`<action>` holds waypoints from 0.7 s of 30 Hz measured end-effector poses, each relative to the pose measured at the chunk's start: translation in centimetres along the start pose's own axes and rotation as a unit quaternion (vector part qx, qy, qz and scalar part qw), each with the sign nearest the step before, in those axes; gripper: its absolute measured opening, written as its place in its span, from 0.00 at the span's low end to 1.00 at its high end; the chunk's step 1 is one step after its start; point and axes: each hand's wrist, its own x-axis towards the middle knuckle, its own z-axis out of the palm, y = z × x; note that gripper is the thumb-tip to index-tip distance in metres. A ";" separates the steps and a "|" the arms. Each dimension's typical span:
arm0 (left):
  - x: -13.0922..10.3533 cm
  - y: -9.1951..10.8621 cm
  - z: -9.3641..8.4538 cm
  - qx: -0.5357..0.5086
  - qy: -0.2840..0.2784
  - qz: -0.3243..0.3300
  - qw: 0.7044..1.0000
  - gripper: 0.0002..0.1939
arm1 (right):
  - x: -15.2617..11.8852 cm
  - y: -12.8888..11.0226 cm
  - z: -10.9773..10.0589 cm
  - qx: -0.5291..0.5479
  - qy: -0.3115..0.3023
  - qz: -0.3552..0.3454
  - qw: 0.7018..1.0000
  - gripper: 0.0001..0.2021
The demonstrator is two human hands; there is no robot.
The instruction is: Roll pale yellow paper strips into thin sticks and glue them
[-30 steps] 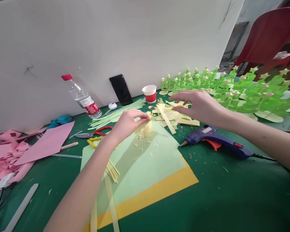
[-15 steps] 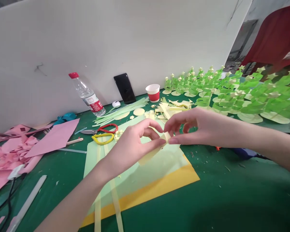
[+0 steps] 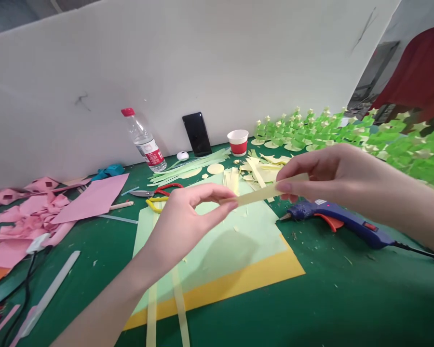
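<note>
A pale yellow paper strip [image 3: 257, 195] is stretched between my two hands, above the light green sheet [image 3: 238, 246]. My left hand [image 3: 198, 212] pinches its left end between thumb and forefinger. Toward the other end, my right hand [image 3: 311, 176] grips the strip with thumb and fingers, and a short tail shows past them. Beneath the green sheet lies a yellow-orange sheet [image 3: 246, 284]. Two long pale strips [image 3: 181, 308] run off its front edge. Scissors [image 3: 150, 193] with red and yellow handles lie beyond my left hand, partly hidden by it.
A blue glue gun [image 3: 347, 219] lies under my right forearm. Along the back stand a water bottle [image 3: 148, 147], a phone [image 3: 197, 134], a paper cup [image 3: 237, 142] and several green paper plants [image 3: 311, 127]. Pink paper pieces [image 3: 32, 212] are heaped at left.
My hands have moved apart, the right one going right and slightly up. The strip, earlier mostly hidden with my fingertips together, is now drawn out straight. The glue gun has come into fuller view.
</note>
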 end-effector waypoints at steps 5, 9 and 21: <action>0.0 -0.6 -0.3 -0.046 0.008 -0.004 0.999 0.02 | -0.2 0.0 -1.1 -0.118 -0.094 0.059 0.987 0.27; 0.1 -0.7 0.1 -0.021 -0.021 0.000 1.000 0.03 | 0.4 0.1 -0.8 -0.098 0.061 -0.018 0.993 0.15; -0.7 -0.5 1.1 -0.042 -0.062 -0.001 0.997 0.04 | -0.8 -0.8 2.4 -0.032 -0.057 -0.055 0.996 0.11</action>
